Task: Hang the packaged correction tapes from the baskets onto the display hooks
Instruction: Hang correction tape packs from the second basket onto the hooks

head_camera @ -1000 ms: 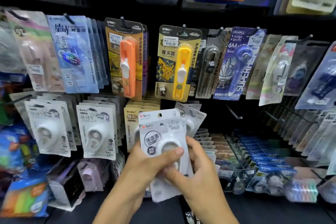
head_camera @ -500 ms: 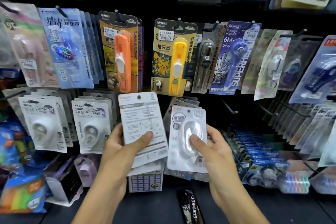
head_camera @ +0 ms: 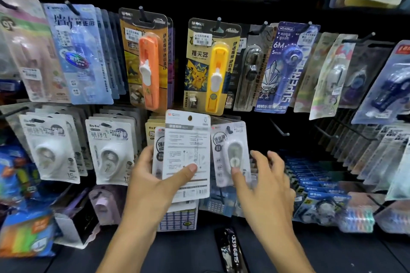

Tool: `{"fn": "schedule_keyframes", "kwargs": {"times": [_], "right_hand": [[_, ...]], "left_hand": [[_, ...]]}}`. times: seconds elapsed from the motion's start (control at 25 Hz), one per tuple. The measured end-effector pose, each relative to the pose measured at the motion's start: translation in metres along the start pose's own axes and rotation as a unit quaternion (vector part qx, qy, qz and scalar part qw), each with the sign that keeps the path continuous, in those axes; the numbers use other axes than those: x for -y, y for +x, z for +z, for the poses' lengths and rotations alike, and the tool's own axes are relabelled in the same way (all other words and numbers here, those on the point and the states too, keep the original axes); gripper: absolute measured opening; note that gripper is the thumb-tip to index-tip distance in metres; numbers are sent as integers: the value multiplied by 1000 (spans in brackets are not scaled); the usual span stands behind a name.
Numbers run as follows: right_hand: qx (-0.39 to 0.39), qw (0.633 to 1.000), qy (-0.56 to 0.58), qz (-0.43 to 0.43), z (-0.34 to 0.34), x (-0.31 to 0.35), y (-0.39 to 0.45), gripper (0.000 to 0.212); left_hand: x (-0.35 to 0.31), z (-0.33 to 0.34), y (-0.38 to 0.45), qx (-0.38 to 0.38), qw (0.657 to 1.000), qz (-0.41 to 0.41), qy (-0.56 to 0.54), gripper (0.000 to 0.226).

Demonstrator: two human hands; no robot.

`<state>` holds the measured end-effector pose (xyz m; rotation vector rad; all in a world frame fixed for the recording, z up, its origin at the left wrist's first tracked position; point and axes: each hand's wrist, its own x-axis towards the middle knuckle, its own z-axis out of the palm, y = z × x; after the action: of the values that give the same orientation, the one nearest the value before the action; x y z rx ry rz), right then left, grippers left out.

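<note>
Yellow pack (head_camera: 208, 66) reads 推夹器; purple pack (head_camera: 286, 68) reads SUPERHERO.

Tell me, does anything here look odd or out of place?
Slightly: the white carded correction tape pack in the left hand faces backwards, printed back showing, while hung packs face front. The right hand touches a front-facing white pack on its hook.

Both my arms are bare here, no sleeve showing anywhere up either forearm. My left hand (head_camera: 153, 186) wears no ring, no watch, no glove, and its thumbnail is short and plain. My right hand (head_camera: 264, 186) is just as bare, with slim fingers, trimmed nails and an unbanded wrist.
</note>
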<state>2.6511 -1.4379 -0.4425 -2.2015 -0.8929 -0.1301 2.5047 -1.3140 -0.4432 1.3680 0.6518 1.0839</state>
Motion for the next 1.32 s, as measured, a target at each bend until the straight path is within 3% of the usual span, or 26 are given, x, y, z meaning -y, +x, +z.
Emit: {"fn": "schedule_keyframes", "kwargs": {"times": [0.08, 0.16, 0.24, 0.28, 0.32, 0.4, 0.44, 0.52, 0.64, 0.72, 0.88, 1.0, 1.08, 1.12, 1.16, 1.2, 1.32], "right_hand": [[40, 988, 143, -48, -2, 15, -13, 49], [136, 941, 310, -26, 3, 34, -26, 68], [151, 924, 352, -14, 12, 45, -30, 96], [145, 918, 370, -8, 14, 49, -29, 99], [140, 905, 402, 1, 14, 50, -27, 89], [130, 851, 507, 34, 8, 48, -21, 44], [116, 827, 545, 78, 5, 47, -18, 28], [85, 798, 570, 177, 6, 36, -9, 16], [94, 821, 543, 152, 9, 20, 2, 24], [68, 856, 494, 138, 10, 10, 3, 32], [46, 892, 427, 142, 15, -6, 5, 34], [35, 907, 379, 178, 14, -6, 20, 11], [36, 958, 237, 155, 15, -7, 15, 41], [20, 975, 194, 102, 17, -8, 9, 46], [10, 974, 224, 37, 18, -6, 2, 46], [34, 950, 310, -19, 18, -2, -5, 45], [101, 872, 477, -36, 21, 1, -1, 40]], "left_hand": [[5, 7, 0, -5, 996, 32, 87, 57], [7, 18, -6, 22, 988, 55, 146, 70], [11, 28, -13, 92, 991, 58, 79, 79], [11, 29, -15, 129, 989, 49, 46, 81], [10, 27, -15, 160, 986, 34, 25, 84], [6, 19, -13, 207, 978, -7, -4, 96], [4, 15, -12, 207, 978, -30, -20, 103], [-1, 10, -10, 162, 982, -75, -60, 103], [-4, 12, -10, 68, 990, -100, -72, 52], [-5, 8, -8, 31, 991, -102, -77, 35], [-10, 1, -5, 24, 992, -64, -104, 34], [-7, 8, -5, 30, 992, -55, -106, 32], [-1, 14, -1, 30, 993, -56, -98, 29], [1, 18, 1, 38, 994, -54, -87, 28], [2, 23, 2, 59, 996, -43, -61, 27], [3, 27, 3, 92, 995, -22, -18, 26], [6, 37, 5, 173, 978, 22, 115, 16]]}}
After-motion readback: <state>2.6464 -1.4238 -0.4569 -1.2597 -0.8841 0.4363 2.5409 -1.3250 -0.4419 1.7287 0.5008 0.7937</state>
